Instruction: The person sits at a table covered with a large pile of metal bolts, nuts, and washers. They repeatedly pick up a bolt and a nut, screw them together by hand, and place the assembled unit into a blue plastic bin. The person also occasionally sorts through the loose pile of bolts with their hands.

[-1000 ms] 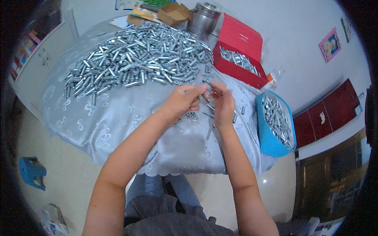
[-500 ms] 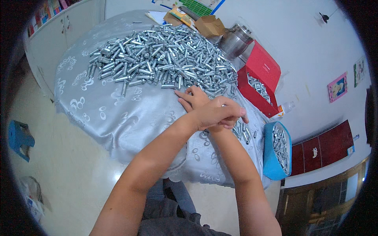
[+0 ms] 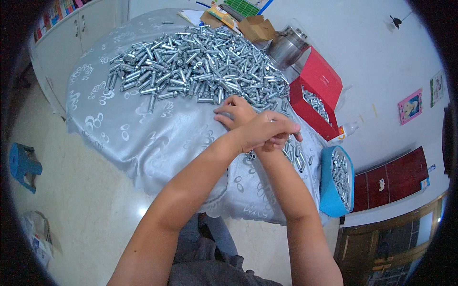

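Note:
My forearms cross over the table. My right hand [image 3: 237, 113] rests at the near edge of a big pile of silvery sleeve anchor bolts [image 3: 191, 71], its fingers bent and their tips apart on the cloth. Above the right wrist is my left hand [image 3: 271, 130], its fingers curled in; what they hold, if anything, is hidden. A smaller group of loose bolts [image 3: 299, 158] lies to the right of it, partly covered by the hand. More bolts fill an open red box [image 3: 311, 110] and a light blue bin [image 3: 328, 190] at the right.
A silvery tablecloth [image 3: 157, 143] with ring patterns covers the table. Behind the pile stand a metal pot [image 3: 288, 46] and an opened cardboard box [image 3: 257, 29]. A clear bottle [image 3: 348, 129] is by the red box. On the floor at left is a blue stool [image 3: 24, 167].
The fingers of my right hand have drawn in slightly from their stretched position. My left hand stays curled over the right wrist. The view has shifted a little.

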`<act>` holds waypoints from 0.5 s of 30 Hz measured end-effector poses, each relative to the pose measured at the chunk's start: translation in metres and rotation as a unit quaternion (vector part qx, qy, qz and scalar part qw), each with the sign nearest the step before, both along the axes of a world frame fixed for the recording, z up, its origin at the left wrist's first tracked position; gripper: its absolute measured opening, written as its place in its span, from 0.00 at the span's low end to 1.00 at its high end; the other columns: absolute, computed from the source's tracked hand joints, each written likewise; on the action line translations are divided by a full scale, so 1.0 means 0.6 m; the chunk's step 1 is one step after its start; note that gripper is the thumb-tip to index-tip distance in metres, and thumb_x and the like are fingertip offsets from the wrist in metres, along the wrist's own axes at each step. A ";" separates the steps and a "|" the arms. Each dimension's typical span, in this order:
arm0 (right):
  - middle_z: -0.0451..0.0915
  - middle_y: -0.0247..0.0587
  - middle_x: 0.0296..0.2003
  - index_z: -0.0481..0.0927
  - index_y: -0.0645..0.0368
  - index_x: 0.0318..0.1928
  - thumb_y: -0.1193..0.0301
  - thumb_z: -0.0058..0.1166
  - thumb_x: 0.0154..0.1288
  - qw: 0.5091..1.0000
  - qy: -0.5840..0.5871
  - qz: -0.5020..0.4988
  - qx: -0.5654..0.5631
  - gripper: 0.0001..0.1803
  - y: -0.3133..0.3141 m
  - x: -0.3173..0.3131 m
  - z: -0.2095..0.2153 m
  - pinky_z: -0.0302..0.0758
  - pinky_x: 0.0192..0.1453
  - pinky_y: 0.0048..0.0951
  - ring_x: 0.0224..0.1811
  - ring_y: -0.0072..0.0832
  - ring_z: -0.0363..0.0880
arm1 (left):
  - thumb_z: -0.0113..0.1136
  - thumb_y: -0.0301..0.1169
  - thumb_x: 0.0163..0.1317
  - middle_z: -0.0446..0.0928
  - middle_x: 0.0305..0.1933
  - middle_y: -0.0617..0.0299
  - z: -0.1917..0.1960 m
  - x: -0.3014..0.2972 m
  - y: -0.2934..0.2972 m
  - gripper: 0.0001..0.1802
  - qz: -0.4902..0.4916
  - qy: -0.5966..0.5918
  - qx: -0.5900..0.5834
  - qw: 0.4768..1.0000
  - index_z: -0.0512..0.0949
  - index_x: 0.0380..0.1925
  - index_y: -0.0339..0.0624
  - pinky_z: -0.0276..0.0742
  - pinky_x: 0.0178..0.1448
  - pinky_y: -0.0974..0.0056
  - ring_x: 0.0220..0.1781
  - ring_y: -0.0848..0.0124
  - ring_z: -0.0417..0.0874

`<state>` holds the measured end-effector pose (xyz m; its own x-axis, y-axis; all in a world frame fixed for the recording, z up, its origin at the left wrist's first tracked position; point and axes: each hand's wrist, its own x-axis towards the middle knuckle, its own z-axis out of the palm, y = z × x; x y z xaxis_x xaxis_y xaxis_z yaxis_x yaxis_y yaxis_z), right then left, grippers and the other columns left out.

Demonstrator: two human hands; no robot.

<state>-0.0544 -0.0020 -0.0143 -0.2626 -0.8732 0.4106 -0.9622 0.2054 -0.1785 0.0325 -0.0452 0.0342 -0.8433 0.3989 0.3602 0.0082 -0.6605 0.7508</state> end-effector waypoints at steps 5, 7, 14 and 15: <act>0.73 0.38 0.33 0.78 0.57 0.32 0.68 0.59 0.49 0.994 -0.097 -0.046 0.020 0.09 0.007 -0.011 -0.033 0.69 0.44 0.32 0.39 0.36 0.71 | 0.53 0.38 0.57 0.56 0.13 0.71 -0.001 -0.001 0.003 0.18 0.010 -0.011 -0.002 1.000 0.76 0.29 0.30 0.54 0.20 0.74 0.15 0.80 0.55; 0.73 0.38 0.32 0.78 0.58 0.30 0.69 0.57 0.50 0.996 -0.053 -0.045 0.048 0.08 0.004 0.001 -0.016 0.69 0.43 0.32 0.39 0.36 0.71 | 0.54 0.38 0.57 0.57 0.13 0.71 0.000 -0.001 -0.005 0.17 0.006 -0.016 0.009 1.000 0.76 0.29 0.31 0.52 0.18 0.76 0.14 0.82 0.56; 0.74 0.40 0.28 0.75 0.60 0.31 0.69 0.52 0.53 0.999 -0.030 0.021 -0.017 0.07 0.007 0.001 -0.028 0.69 0.42 0.33 0.37 0.37 0.72 | 0.52 0.38 0.58 0.57 0.13 0.71 -0.010 -0.009 -0.011 0.17 0.042 -0.020 0.012 0.999 0.76 0.29 0.30 0.51 0.19 0.74 0.15 0.81 0.55; 0.74 0.40 0.28 0.75 0.60 0.31 0.69 0.52 0.53 0.999 -0.032 0.010 -0.014 0.07 0.013 -0.001 -0.028 0.69 0.42 0.33 0.37 0.37 0.72 | 0.51 0.39 0.58 0.56 0.13 0.72 -0.007 -0.009 -0.006 0.19 0.051 -0.008 0.021 0.998 0.75 0.29 0.29 0.51 0.20 0.74 0.15 0.82 0.54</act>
<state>-0.0548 0.0059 -0.0310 -0.2716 -0.8672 0.4173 -0.9525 0.1802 -0.2455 0.0269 -0.0486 0.0298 -0.8845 0.2955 0.3611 0.0657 -0.6872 0.7234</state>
